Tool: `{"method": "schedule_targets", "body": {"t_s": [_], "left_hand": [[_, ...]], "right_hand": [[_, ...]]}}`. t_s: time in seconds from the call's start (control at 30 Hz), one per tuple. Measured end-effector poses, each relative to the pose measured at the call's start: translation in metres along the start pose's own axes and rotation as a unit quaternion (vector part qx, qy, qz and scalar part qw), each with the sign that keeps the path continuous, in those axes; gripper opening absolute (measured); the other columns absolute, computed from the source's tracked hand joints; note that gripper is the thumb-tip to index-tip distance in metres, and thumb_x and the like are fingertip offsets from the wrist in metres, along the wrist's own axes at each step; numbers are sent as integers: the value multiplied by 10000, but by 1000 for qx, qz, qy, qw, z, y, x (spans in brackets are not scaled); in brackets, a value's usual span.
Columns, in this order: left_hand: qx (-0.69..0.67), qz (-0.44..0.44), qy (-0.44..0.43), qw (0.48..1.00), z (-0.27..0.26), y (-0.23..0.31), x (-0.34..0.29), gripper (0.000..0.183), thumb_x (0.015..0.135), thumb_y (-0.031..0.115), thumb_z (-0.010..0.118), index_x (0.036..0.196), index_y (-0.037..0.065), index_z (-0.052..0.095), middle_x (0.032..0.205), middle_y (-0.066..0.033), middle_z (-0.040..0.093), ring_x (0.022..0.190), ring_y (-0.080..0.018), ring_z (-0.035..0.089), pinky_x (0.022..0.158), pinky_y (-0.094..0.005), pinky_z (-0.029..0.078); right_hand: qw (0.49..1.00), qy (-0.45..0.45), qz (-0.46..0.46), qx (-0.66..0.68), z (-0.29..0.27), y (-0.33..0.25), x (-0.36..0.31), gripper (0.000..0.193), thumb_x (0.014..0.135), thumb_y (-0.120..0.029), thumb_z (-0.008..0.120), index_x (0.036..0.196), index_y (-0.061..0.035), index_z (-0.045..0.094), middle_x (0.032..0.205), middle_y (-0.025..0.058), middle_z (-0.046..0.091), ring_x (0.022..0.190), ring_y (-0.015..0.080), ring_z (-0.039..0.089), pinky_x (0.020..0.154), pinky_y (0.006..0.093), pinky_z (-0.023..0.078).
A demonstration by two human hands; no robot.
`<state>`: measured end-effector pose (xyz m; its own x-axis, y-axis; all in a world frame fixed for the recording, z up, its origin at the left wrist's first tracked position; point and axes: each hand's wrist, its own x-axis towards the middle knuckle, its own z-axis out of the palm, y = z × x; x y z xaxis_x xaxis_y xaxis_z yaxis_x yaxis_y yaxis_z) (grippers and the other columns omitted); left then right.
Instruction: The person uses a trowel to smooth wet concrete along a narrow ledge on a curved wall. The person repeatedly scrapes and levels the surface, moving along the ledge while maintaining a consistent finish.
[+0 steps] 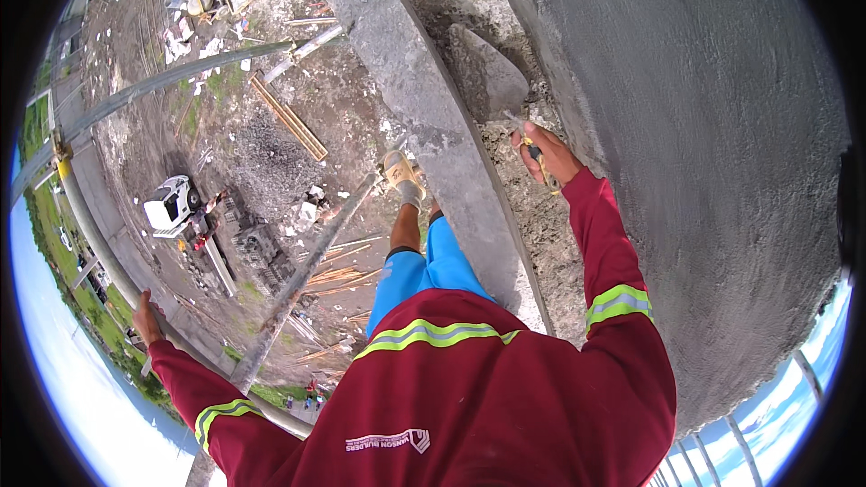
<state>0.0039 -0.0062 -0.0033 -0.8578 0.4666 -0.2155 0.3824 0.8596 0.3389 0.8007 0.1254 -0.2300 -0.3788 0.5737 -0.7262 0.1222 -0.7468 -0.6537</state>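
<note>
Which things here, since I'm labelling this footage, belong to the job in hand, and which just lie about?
Likely the job:
trowel, held in the right hand
grey wall alongside
pipe rail, at the left hand

Lying about below:
long beams
gravel heap

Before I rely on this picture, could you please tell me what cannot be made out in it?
All in the head view:
- Trowel handle: partly covered by the right hand.
- Left hand: too small to tell whether its fingers close around the metal pipe.
- Right foot: hidden by the concrete ledge.
- Grey wall: right side cut off by the dark rim.
- Small figures far below: too small to tell their actions.
</note>
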Motion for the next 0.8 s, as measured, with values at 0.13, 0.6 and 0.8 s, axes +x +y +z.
{"method": "schedule_targets", "body": {"t_s": [0.13, 0.6, 0.8], "left_hand": [[11, -31, -1, 999, -3, 0, 2, 420, 739, 452, 664, 638, 54, 575, 499, -36, 498, 419, -140, 498, 419, -273, 396], [0, -26, -12, 1000, -2, -7, 8, 364, 737, 399, 690, 732, 54, 571, 545, -34, 492, 424, -137, 493, 397, -275, 396], [2, -40, -11, 999, -1, -6, 9, 414, 724, 452, 684, 656, 68, 545, 534, -39, 488, 418, -138, 475, 408, -276, 380]], "right_hand": [[984, 53, -171, -2, 58, -59, -39, 415, 975, -397, 316, 1097, -35, 477, 573, 12, 425, 477, 92, 436, 508, 239, 378], [871, 264, -291, -296, 122, -43, -6, 376, 898, -346, 534, 1096, -28, 496, 890, 198, 633, 763, 378, 616, 635, 445, 474], [789, 470, -82, -387, 16, 74, -30, 388, 916, -361, 500, 1152, -54, 487, 861, 240, 630, 774, 408, 611, 675, 477, 469]]}}
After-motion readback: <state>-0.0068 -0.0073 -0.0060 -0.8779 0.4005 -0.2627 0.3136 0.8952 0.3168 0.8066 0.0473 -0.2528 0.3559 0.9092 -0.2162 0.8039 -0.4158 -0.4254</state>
